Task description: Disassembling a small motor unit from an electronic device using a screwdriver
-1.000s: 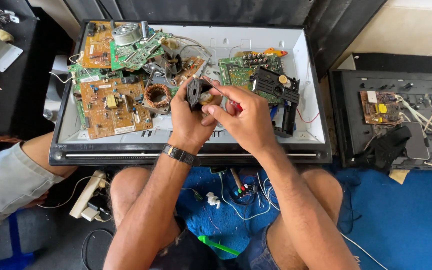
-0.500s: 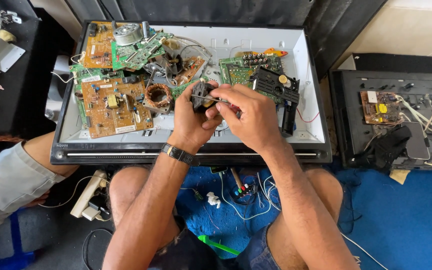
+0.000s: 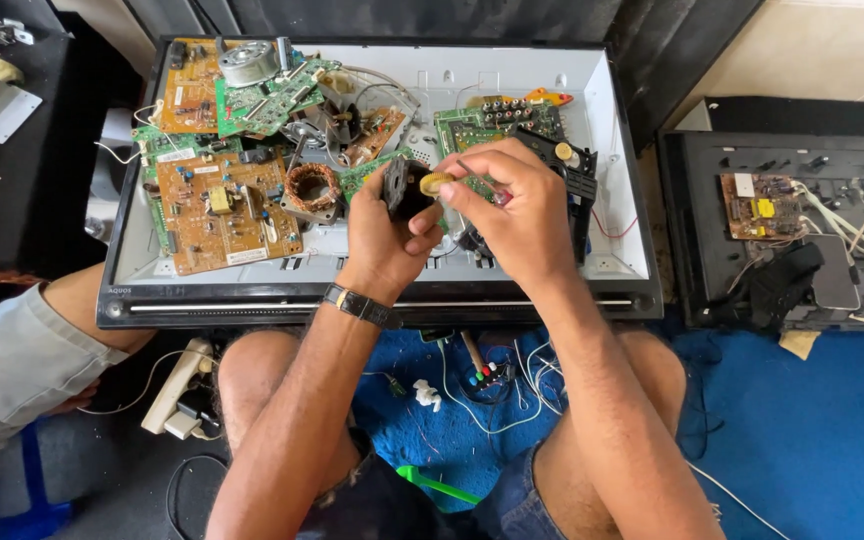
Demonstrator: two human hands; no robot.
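Black and boxy, the small component is sitting upright in the left hand, whose fingers are curling closed around its sides and lower part. It is showing a round yellow knob on its right face, pointing toward the right hand; whether the knob belongs to the component or to the tool pressed against it is hard to tell. The component's long axis is running roughly near to far, tilted a little, with its top end leaning far. The right hand is closing in a pinch on a thin screwdriver, whose shaft is lying left to right with its tip at the yellow knob. Both hands are hovering over the near middle of a white open tray-like chassis. To the left, a brown circuit board and a copper coil are lying in the chassis. A green circuit board is lying just beyond the right hand.
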